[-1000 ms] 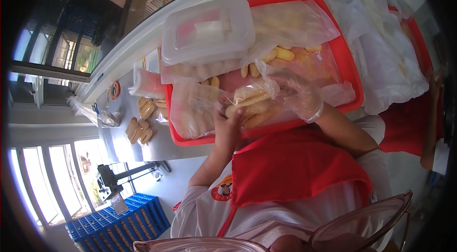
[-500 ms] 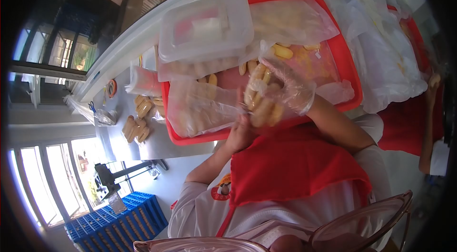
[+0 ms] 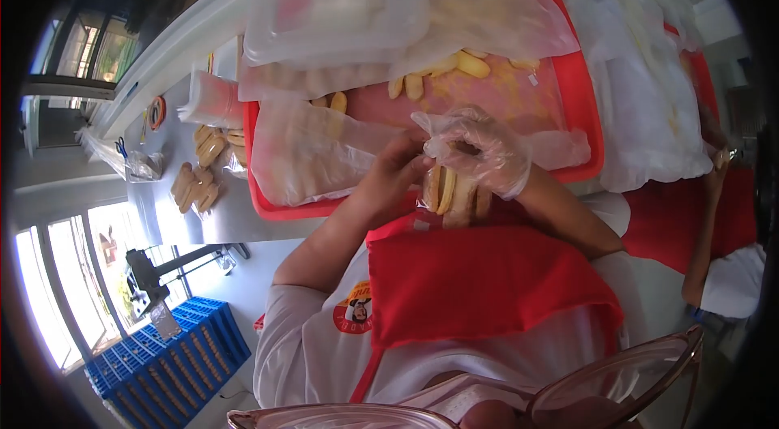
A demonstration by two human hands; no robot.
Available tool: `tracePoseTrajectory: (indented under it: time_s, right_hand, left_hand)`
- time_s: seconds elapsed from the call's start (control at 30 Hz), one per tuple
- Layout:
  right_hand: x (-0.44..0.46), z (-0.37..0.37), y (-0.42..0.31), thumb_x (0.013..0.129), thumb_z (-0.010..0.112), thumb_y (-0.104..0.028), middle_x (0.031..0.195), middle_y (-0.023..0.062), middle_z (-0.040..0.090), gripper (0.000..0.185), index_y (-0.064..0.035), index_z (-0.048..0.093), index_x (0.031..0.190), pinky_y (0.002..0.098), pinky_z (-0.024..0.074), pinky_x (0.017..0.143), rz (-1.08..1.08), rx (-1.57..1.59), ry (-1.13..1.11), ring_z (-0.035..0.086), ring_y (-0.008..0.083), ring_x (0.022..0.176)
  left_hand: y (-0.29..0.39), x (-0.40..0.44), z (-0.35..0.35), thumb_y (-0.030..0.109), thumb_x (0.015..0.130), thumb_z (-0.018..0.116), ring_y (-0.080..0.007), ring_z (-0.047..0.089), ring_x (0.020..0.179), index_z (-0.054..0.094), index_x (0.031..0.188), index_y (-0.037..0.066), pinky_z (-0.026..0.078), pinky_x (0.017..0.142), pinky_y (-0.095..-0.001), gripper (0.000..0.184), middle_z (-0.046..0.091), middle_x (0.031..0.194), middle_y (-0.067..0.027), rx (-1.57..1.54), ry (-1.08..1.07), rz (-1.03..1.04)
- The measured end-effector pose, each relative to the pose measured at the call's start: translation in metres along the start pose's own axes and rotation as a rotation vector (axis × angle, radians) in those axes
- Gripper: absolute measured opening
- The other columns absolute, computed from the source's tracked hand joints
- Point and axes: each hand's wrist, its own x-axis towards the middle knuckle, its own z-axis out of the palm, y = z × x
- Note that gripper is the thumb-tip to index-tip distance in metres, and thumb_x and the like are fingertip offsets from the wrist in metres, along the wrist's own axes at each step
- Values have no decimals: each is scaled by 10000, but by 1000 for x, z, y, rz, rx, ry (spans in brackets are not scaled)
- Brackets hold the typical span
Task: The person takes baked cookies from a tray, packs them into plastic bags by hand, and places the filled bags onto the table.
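Note:
My left hand [image 3: 398,165] is bare, its fingers pinched on the gathered neck of a clear plastic bag of finger-shaped biscuits [image 3: 456,195]. My right hand [image 3: 487,155], in a clear plastic glove, grips the same neck from the other side. The bag hangs below both hands, close to my red apron. Behind it lies a red tray [image 3: 591,96] with loose finger biscuits [image 3: 471,64] and crumbs on its pink bottom. Plastic sheets [image 3: 312,157] partly cover more biscuits there.
A translucent plastic container [image 3: 337,11] rests over the tray's far left. Filled biscuit bags [image 3: 195,187], a stack of clear bags [image 3: 213,98] and tape [image 3: 157,111] lie on the metal table at left. White plastic [image 3: 641,96] covers the right side, near another person's arm [image 3: 704,226].
The bag has gone from lying tilted across my hands to hanging upright, with its neck gathered. My left hand has risen to the neck beside my right. The view has shifted slightly.

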Motion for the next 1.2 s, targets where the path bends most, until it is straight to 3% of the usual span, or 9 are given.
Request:
tracePoseTrajectory:
  time_s: [0.13,0.33,0.43,0.73,0.83,0.93,0.97,1.1,1.2]
  right_hand:
    - [-6,-2,2,745,613,-87,815,63,557,78,-33,574,787,299,429,656,312,222,-65,531,178,725]
    - [-8,-6,7,761,587,-81,798,63,570,75,-13,561,776,284,430,658,320,188,-138,535,167,733]
    - [-3,-4,0,763,580,-92,761,66,568,67,-28,560,760,284,426,637,155,157,-113,532,160,699]
    - [8,-18,-8,763,589,-139,676,64,511,146,-44,497,701,289,405,597,312,74,-373,496,159,628]
    - [9,-19,-14,781,582,-153,700,32,501,185,-36,470,691,276,402,612,446,134,-274,489,136,661]
    - [-2,-24,-7,805,553,-80,847,23,559,155,-17,544,946,241,422,707,635,432,-196,517,99,821]
    - [-4,-27,-9,809,552,-114,830,19,554,128,-26,556,902,245,420,695,641,478,-218,513,98,797]
    - [-4,-47,-11,816,551,-186,813,24,563,169,-35,595,879,252,422,685,758,701,-332,510,97,759]
    - [3,-57,-10,794,574,-201,816,44,582,187,-56,609,905,258,420,711,756,502,-536,519,119,765]
  left_hand:
    - [-7,10,-11,25,814,524,-111,518,873,498,993,24,455,701,-248,181,517,958,-40,44,-63,158]
    - [-12,11,-14,18,831,488,-105,481,847,477,883,39,424,708,-241,57,481,990,-39,199,-21,253]
    - [-8,23,-22,40,841,470,-121,450,852,453,853,43,385,749,-259,21,454,985,-58,504,-4,384]
    - [37,39,2,11,789,505,-203,483,906,470,834,12,388,766,-286,57,496,937,-99,618,-64,545]
    - [24,44,1,42,782,549,-191,474,977,437,1032,36,389,798,-278,274,499,1006,-94,30,-110,287]
    - [15,31,-10,108,729,645,-199,440,1059,294,1225,60,371,860,-291,609,454,1131,-102,132,-303,203]
    - [22,24,-13,145,655,714,-219,414,1097,210,1288,60,344,903,-308,813,405,1202,-133,563,-387,71]
    - [30,-3,8,71,641,699,-166,480,950,231,1281,59,393,810,-300,793,484,1073,-121,486,-268,-101]
    - [34,-11,9,10,620,694,-137,540,782,274,1272,67,436,703,-254,778,528,997,-110,296,-249,-174]
